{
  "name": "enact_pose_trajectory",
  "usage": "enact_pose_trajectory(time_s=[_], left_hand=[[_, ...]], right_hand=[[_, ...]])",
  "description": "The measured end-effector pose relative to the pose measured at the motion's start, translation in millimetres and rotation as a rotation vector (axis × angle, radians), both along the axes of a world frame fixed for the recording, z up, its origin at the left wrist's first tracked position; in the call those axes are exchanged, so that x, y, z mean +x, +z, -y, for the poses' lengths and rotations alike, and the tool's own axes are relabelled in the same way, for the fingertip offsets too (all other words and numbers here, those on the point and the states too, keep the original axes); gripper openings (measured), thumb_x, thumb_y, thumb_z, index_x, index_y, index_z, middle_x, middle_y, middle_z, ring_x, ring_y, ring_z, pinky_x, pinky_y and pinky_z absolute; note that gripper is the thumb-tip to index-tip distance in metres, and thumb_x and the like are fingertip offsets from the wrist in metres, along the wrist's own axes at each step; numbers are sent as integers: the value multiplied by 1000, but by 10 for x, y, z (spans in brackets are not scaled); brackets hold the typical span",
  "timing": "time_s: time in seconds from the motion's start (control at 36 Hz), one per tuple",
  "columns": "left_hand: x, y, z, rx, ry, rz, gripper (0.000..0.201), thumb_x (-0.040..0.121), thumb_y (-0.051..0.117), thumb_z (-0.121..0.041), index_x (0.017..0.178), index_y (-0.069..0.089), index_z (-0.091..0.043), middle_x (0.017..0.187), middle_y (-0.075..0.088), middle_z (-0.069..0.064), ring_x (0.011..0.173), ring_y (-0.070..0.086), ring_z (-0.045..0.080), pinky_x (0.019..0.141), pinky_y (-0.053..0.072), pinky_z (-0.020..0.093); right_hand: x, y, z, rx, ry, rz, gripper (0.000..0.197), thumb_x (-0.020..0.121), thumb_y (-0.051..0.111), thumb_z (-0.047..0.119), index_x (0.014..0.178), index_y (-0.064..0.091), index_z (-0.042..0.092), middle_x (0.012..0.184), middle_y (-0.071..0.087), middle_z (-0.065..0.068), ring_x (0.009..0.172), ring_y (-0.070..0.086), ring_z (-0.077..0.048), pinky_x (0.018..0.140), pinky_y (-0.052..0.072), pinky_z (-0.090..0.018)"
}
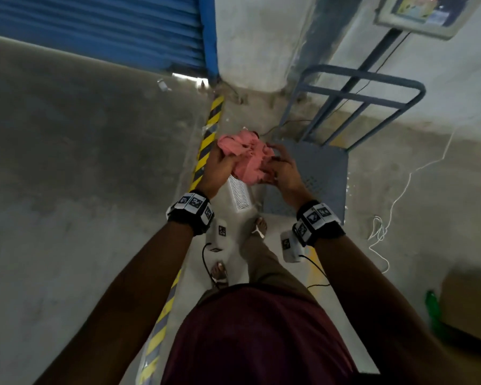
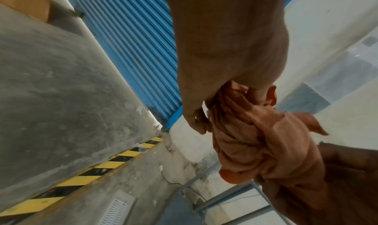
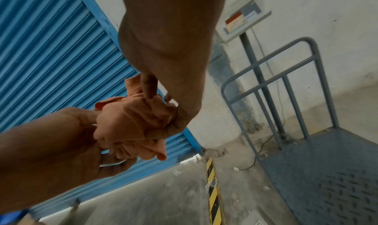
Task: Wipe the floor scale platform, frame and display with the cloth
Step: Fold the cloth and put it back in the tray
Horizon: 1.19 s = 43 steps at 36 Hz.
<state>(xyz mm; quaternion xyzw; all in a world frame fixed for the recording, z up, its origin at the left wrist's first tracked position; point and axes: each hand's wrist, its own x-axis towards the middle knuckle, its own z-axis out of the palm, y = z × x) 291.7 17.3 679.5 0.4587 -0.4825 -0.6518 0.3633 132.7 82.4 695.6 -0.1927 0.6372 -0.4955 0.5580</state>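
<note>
above the grey platform, both hands bunch the pink cloth.

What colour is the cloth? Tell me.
Pink, leaning salmon. The cloth shows best in the head view, bunched between left hand and right hand.

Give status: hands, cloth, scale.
Left hand and right hand both grip the bunched cloth, held up in the air. Scale platform not yet touched. Nothing in the way.
</note>
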Motion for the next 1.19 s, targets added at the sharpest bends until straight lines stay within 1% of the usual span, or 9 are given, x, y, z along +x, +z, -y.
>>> enact_pose_trajectory(time_s=[0.17, 0.31, 0.39, 0.47, 0.58, 0.69, 0.92, 1.06, 1.19], left_hand=[[19, -745, 445, -82, 40, 98, 17, 92, 69, -11, 106, 64, -3, 113, 64, 28, 115, 60, 45, 105, 41, 66], [-88, -1364, 727, -37, 30, 217, 19, 92, 67, -15, 110, 63, -14, 115, 67, 13, 114, 63, 33, 104, 46, 59], [-135, -2020, 880, 113, -18, 288, 36, 85, 73, -24, 115, 62, -8, 115, 67, 19, 110, 65, 39, 95, 51, 59], [-225, -2641, 982, 216, -79, 385, 37, 76, 70, -20, 112, 62, -14, 109, 69, 16, 103, 67, 36, 90, 54, 58], [-313, -3759, 1062, 302, -80, 494, 49, 76, 66, -17, 121, 48, -12, 108, 66, 6, 100, 65, 27, 86, 55, 45], [-390, -4902, 1055, 400, -127, 593, 52, 82, 60, -13, 131, 44, -4, 115, 62, 9, 103, 60, 26, 80, 46, 31], [-417, -7187, 1106, 433, -207, 656, 48, 63, 68, -37, 104, 68, -11, 98, 73, 7, 91, 71, 22, 75, 60, 34], [-572, -7468, 1239, 368, -191, 528, 39, 86, 76, -15, 120, 60, -6, 108, 67, 2, 93, 65, 13, 74, 55, 22], [-693, -7894, 1505, 173, -59, 636, 24, 80, 73, -32, 98, 62, -21, 94, 70, -1, 89, 69, 21, 81, 59, 44]], right_hand=[[-42, -388, 530, 150, 146, 48, 46, 80, 60, 30, 125, 62, 22, 110, 67, -7, 84, 69, -27, 66, 60, -45], [-97, -1130, 912, 180, 141, 27, 55, 92, 61, 19, 137, 46, -8, 103, 61, -7, 72, 67, -1, 61, 55, -24], [-175, -1716, 998, 203, 296, 43, 45, 102, 51, 24, 141, 46, 2, 109, 54, 9, 80, 59, 18, 67, 46, -7], [-250, -2549, 1056, 301, 339, -25, 35, 102, 46, 38, 130, 53, 19, 115, 59, 5, 89, 61, 7, 72, 52, -13], [-264, -4034, 1208, 439, 276, -216, 14, 100, 51, 28, 94, 61, 22, 89, 63, 0, 89, 64, -28, 68, 55, -31], [-302, -5345, 1123, 515, 246, -288, 35, 93, 46, 47, 107, 64, 20, 107, 69, -4, 102, 67, -27, 92, 56, -43], [-338, -6933, 1246, 513, 244, -456, 42, 90, 50, 37, 119, 63, 9, 113, 68, -11, 103, 65, -27, 96, 53, -42], [-403, -7606, 1331, 459, 298, -747, 52, 88, 60, 40, 134, 57, 16, 133, 56, -17, 120, 56, -34, 104, 45, -43], [-402, -8041, 1516, 334, 175, -795, 69, 79, 56, 59, 123, 62, 7, 122, 65, -16, 113, 61, -31, 96, 45, -35]])
